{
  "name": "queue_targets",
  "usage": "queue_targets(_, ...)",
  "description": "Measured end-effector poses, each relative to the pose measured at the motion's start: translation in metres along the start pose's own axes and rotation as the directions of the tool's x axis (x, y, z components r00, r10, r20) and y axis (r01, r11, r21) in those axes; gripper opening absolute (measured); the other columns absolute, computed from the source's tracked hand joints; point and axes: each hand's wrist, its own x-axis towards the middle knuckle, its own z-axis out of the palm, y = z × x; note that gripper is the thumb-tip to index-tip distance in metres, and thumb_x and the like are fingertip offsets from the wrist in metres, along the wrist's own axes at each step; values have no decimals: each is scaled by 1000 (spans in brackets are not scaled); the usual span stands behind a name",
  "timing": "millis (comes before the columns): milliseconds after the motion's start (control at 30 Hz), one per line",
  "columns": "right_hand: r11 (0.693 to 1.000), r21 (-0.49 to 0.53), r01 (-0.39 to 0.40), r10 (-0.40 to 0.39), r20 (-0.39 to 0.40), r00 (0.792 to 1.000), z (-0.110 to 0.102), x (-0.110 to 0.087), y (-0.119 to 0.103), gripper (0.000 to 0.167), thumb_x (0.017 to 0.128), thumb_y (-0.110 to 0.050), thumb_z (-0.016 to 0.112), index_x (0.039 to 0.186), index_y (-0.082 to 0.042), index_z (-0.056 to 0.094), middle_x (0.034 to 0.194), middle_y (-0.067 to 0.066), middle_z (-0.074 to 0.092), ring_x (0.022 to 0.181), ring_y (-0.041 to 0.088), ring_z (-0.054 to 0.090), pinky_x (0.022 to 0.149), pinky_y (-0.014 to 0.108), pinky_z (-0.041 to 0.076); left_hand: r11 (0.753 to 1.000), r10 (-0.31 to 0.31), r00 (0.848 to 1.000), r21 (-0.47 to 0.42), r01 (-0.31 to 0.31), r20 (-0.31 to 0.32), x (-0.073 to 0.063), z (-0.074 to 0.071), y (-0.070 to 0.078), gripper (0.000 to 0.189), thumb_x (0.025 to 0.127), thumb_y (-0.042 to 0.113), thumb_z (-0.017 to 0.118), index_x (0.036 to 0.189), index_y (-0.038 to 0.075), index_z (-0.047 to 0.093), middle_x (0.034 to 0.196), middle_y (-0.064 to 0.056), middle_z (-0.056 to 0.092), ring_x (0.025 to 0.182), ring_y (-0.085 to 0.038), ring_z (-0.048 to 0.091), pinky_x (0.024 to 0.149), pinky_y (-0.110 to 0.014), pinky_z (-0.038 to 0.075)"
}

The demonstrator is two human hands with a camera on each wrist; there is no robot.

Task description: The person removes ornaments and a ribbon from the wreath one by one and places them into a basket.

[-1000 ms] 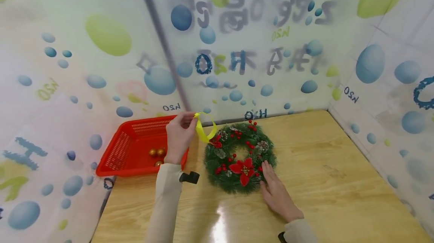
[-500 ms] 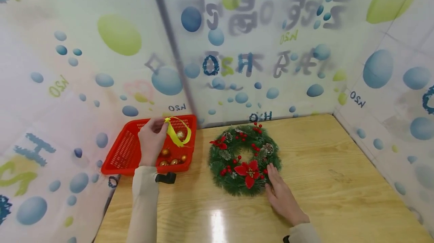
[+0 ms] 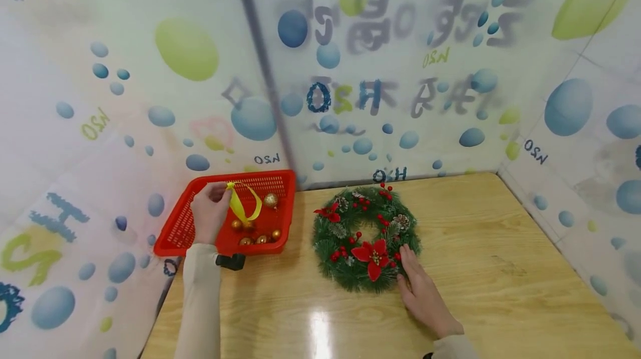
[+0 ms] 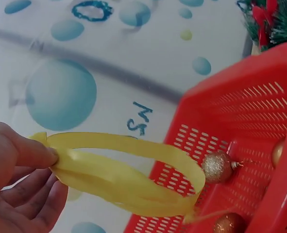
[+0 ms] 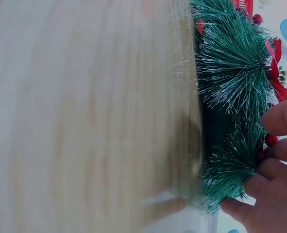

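Observation:
My left hand (image 3: 209,213) pinches a looped yellow ribbon (image 4: 104,179) between thumb and fingers, above the red plastic basket (image 3: 287,208). The loop hangs to the right of the fingertips. Inside the basket lie several gold balls, among them a glittery one (image 4: 217,166). My right hand (image 3: 425,295) rests with fairly straight fingers on the lower right edge of a green wreath (image 3: 330,259). The wreath lies flat on the table and carries red flowers (image 3: 374,257), red berries and pine cones. In the right wrist view the fingertips touch its needles.
The wooden table (image 3: 481,270) runs up to patterned walls (image 3: 425,25) at the back and both sides. The basket stands at the back left, close to the wall, with a gap of tabletop between it and the wreath.
My left hand has carried the yellow ribbon left, from beside the wreath to over the basket. The right hand stays at the wreath's edge. The head view has shifted slightly.

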Motion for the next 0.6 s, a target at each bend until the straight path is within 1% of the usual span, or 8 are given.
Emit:
queue_targets(167, 1000, 12, 2, -2, -3, 1000, 2, -2, 0, 64, 104, -13, 54, 158, 3, 24, 166, 23, 22, 151, 45, 24, 116, 56, 25, 999, -41, 999, 11, 41, 18, 0, 2, -15, 31, 102, 23, 60, 128, 6, 66, 123, -17, 69, 107, -28, 64, 71, -4, 43)
queue_targets(300, 1000, 12, 5, -5, -10, 1000, 3, -2, 0, 64, 103, -11, 54, 158, 4, 24, 165, 24, 23, 151, 45, 24, 116, 59, 26, 999, -43, 999, 1, 43, 21, -4, 6, -22, 31, 101, 21, 62, 128, 6, 65, 123, -16, 68, 105, -26, 62, 71, -4, 43)
queue_targets(367, 1000, 7, 8, -8, -18, 1000, 3, -2, 1, 64, 103, -10, 55, 158, 4, 25, 165, 24, 24, 151, 45, 25, 116, 58, 26, 999, -40, 999, -5, 40, 17, -5, 8, -23, 30, 101, 21, 62, 128, 7, 65, 123, -15, 68, 104, -25, 61, 71, -6, 44)
queue_targets(500, 1000, 10, 10, -10, -23, 1000, 3, -1, 1, 64, 103, -10, 55, 158, 4, 25, 165, 23, 23, 151, 44, 25, 119, 51, 23, 999, -51, 999, -10, 51, 15, -7, 11, -22, 30, 102, 22, 61, 128, 9, 65, 124, -13, 68, 104, -24, 60, 76, -10, 46)
queue_targets(600, 1000, 11, 8, -8, -20, 1000, 2, 0, 2, 64, 103, -11, 55, 158, 4, 24, 165, 23, 22, 152, 44, 24, 119, 52, 23, 999, -45, 999, -15, 45, 16, -9, 12, -19, 30, 102, 22, 61, 129, 9, 64, 125, -14, 67, 105, -25, 60, 79, -13, 46)
